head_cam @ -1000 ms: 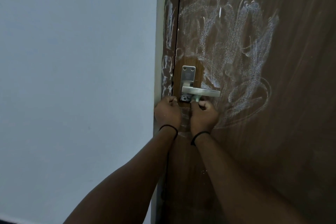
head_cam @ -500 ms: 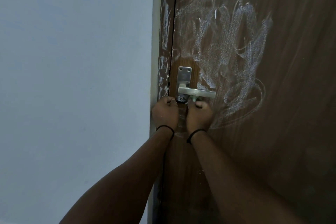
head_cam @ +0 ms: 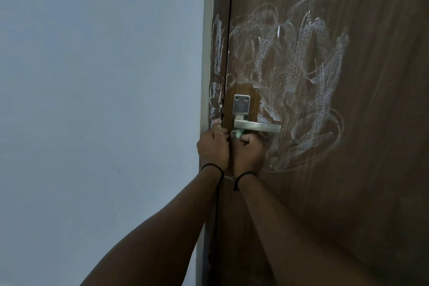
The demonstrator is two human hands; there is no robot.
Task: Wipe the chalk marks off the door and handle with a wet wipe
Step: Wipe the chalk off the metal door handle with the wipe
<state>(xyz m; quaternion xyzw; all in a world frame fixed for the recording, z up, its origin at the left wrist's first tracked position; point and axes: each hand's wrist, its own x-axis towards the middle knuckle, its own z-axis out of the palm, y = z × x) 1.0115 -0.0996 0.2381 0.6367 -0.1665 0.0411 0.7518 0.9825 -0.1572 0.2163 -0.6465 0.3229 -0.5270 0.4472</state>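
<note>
While chalk marks [head_cam: 299,81] cover door [head_cam: 371,169], wet wipe [head_cam: 237,133] being pinched under handle [head_cam: 256,126] by right hand [head_cam: 248,152]; left hand [head_cam: 213,145] fingers curled, contents hidden.

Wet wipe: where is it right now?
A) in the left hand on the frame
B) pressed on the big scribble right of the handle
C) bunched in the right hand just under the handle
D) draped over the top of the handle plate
C: the pale green wipe shows above the curled right hand, just under the handle.
</note>
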